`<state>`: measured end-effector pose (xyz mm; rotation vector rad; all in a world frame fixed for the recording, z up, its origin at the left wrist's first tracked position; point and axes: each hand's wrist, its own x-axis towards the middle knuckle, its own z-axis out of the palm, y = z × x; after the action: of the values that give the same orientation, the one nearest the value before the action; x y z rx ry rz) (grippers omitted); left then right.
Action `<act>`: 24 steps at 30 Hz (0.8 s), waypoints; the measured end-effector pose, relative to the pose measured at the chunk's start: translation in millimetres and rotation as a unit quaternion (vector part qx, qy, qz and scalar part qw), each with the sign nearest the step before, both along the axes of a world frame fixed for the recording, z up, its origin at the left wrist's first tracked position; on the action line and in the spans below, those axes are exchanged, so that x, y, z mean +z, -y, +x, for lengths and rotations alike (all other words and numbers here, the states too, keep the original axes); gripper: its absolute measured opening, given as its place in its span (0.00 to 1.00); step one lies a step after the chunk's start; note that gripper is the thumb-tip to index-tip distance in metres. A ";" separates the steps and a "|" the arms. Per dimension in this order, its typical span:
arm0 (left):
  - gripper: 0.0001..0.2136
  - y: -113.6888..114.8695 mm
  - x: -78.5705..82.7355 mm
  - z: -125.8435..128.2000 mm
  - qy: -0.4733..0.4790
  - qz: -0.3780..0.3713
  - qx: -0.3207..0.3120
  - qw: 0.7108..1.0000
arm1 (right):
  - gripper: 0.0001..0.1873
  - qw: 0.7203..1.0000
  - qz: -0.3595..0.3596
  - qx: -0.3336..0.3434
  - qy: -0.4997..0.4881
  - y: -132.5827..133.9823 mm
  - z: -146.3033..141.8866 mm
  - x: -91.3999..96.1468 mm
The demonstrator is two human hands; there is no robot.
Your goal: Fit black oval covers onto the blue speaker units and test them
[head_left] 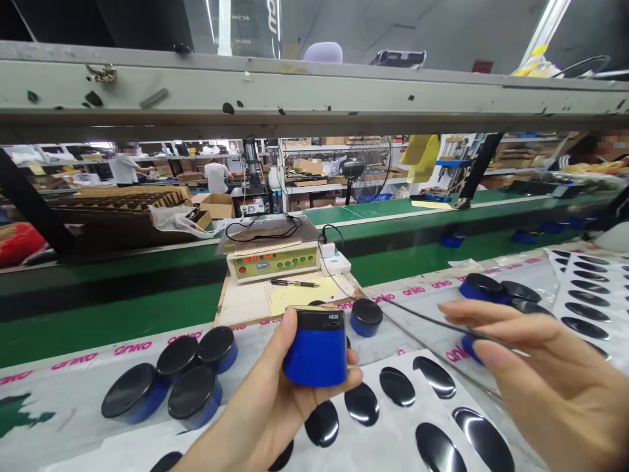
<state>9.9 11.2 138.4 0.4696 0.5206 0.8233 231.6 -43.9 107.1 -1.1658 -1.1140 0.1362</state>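
My left hand (268,400) is closed round a small blue device with a black top band (317,347), held up over the bench. My right hand (535,373) is at the right with fingers stretched toward the left and pressed together, pinching a thin dark cable (422,319) that runs back to the beige tester box (272,259). Several round blue units with black tops (184,377) lie at the left. One more blue unit (366,316) sits just behind the held device.
A white sheet of glossy black oval stickers (417,400) covers the bench in front of me, with another sheet (590,288) at the right. A pen (293,283) lies on yellow paper by the tester. A green conveyor (122,301) runs behind. People work at far benches.
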 end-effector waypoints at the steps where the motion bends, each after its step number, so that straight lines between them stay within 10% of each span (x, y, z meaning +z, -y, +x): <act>1: 0.19 -0.8 -1.6 -0.3 0.009 0.002 -0.007 1.000 | 0.05 0.996 0.036 0.050 -0.058 -1.5 -12.0 10.5; 5: 0.20 -3.3 -7.6 -1.5 0.026 0.020 -0.029 0.999 | 0.06 0.945 0.068 0.308 -0.089 -13.1 -39.2 34.1; 8: 0.21 -4.9 -11.2 -2.7 0.016 0.043 -0.027 0.999 | 0.03 0.916 0.084 0.381 -0.093 -23.6 -41.3 41.2; 17: 0.19 -5.7 -11.9 -6.0 -0.025 0.103 0.008 0.994 | 0.12 0.957 -0.015 0.230 0.178 -29.5 -49.3 30.5; 24: 0.22 -2.7 -13.4 -5.3 -0.066 0.115 0.024 0.991 | 0.05 0.931 0.000 0.295 0.214 -41.9 -54.4 31.7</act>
<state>4.6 13.9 125.1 0.7290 0.5634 0.9069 177.2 -2.0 138.8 -0.8444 -1.8365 0.3559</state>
